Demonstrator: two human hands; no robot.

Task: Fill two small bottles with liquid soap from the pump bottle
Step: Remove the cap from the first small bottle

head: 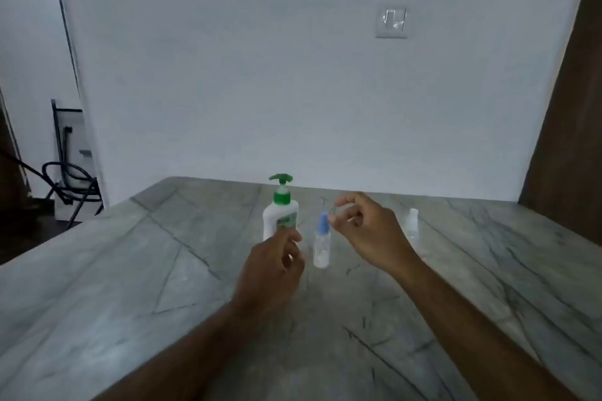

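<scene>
From the head camera, a grey veined stone table [130,286] runs out to a pale wall; a white plastic pump bottle with a green pump head and green label [280,209] stands upright near the far middle of it; just to its right stands a small clear bottle with a blue cap [322,244], a little white liquid showing at its bottom; well to the right, partly behind the right wrist, stands a second small clear bottle with a white top [412,225]. The left hand [272,265] hovers before the base of the pump bottle, fingers curled loosely; whether it touches anything I cannot tell. The right hand [366,228] is raised beside the blue cap, thumb and forefinger pinched close together; whether something small sits between them is too blurred to say. A white wall switch [392,22] sits high on the wall.
</scene>
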